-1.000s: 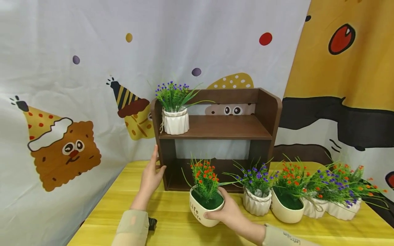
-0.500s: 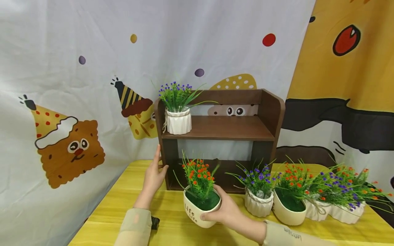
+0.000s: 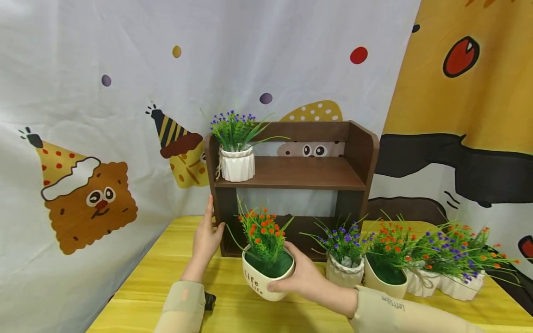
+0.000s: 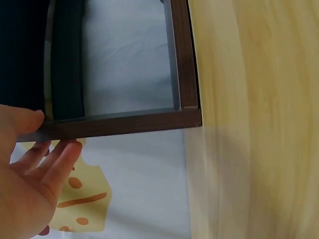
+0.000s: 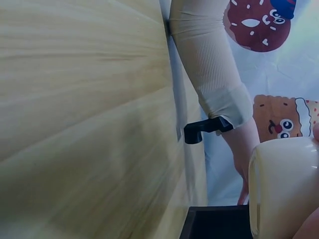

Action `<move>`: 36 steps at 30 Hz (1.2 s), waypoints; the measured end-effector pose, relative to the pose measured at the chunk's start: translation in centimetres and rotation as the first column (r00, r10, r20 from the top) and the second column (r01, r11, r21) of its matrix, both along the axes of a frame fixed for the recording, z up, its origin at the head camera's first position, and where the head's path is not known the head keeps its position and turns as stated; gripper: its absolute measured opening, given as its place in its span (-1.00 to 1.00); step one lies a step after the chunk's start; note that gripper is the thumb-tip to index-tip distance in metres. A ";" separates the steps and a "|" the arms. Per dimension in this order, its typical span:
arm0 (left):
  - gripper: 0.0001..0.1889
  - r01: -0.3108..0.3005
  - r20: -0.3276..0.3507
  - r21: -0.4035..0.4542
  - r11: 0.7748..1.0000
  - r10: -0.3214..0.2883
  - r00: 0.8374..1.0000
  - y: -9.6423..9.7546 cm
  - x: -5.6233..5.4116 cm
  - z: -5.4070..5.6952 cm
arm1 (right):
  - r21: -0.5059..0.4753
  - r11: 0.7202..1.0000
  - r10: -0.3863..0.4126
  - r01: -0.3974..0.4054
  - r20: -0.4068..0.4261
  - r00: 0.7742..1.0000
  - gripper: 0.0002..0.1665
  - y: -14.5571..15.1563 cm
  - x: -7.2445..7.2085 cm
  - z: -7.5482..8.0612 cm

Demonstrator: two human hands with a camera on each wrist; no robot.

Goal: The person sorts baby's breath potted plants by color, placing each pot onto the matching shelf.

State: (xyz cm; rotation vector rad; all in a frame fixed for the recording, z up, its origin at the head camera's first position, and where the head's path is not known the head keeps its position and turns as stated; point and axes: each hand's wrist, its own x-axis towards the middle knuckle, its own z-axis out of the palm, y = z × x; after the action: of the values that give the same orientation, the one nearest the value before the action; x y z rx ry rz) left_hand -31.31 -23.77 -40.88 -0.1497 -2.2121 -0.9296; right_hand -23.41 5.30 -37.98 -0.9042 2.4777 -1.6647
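My right hand [image 3: 306, 280] grips the right side of a cream oval flowerpot [image 3: 266, 282] with "Life" lettering and orange flowers, tilted and held above the table in front of the shelf. The pot's smooth side [image 5: 286, 179] shows close up in the right wrist view. My left hand [image 3: 207, 238] is at the left side panel of a dark brown two-tier shelf [image 3: 308, 173]. In the left wrist view, its thumb lies over the panel's edge and the fingers [image 4: 62, 167] are on the outer side. A white pot with purple flowers [image 3: 237, 164] stands on the upper tier, at its left end.
On the yellow wood-grain table [image 3: 154, 277], right of the shelf's front, several potted plants stand in a row: a white pot with purple flowers [image 3: 344, 273], a cream pot with orange ones [image 3: 385, 280], and others. A printed curtain [image 3: 125, 55] hangs behind.
The held flowerpot has moved left with my right hand and tilts more, its lettering turning up. My left hand keeps its place on the shelf's side.
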 end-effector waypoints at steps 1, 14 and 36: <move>0.02 -0.009 -0.004 0.000 1.000 0.009 1.000 0.0 0.0 0.0 | -0.001 1.000 0.002 -0.002 0.003 1.000 0.13 -0.1 -0.1 0.1; 0.00 0.003 0.002 -0.006 1.000 -0.003 1.000 -0.3 0.0 -0.2 | -0.024 0.999 -0.026 0.028 0.051 0.998 0.17 -0.6 -2.0 -1.3; 0.03 0.009 -0.062 -0.017 1.000 -0.010 0.998 -0.4 -0.3 -0.3 | -0.120 0.992 -0.008 0.025 0.138 0.990 0.10 -2.3 -6.1 -4.8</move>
State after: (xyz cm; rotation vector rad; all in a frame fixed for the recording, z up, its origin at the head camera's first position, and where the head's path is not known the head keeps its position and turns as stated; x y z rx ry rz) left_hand -31.57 -24.18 -41.14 -0.1947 -2.1645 -0.8996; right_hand -29.55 2.95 -42.73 -0.7518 2.3239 -1.8335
